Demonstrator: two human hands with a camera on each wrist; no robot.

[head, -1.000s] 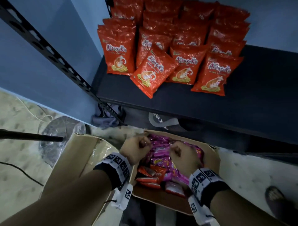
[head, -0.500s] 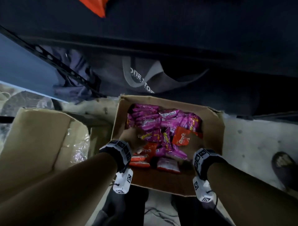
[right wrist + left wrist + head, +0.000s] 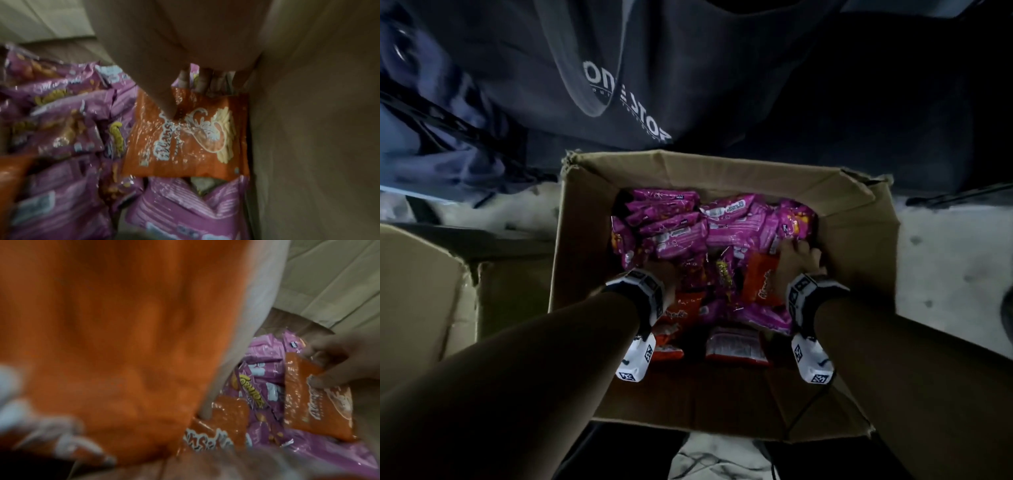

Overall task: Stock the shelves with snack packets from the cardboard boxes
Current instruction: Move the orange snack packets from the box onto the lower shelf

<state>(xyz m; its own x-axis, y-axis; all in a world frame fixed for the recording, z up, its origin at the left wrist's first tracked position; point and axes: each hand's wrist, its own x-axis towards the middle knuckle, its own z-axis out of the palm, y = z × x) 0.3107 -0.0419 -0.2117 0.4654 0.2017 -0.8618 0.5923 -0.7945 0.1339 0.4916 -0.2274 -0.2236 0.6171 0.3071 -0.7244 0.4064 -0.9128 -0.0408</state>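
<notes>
Head view looks straight down into the open cardboard box, where purple packets are heaped toward the far wall and orange ones lie nearer the near wall, so both hands reach in to pick out orange stock. The right hand, by the right wall, pinches the top edge of an orange packet, thumb on its face and fingers curled behind. The left hand is mostly hidden behind its wrist near the left wall; its blurred wrist view is filled by another orange packet close against it, probably gripped, though the fingers cannot be made out.
</notes>
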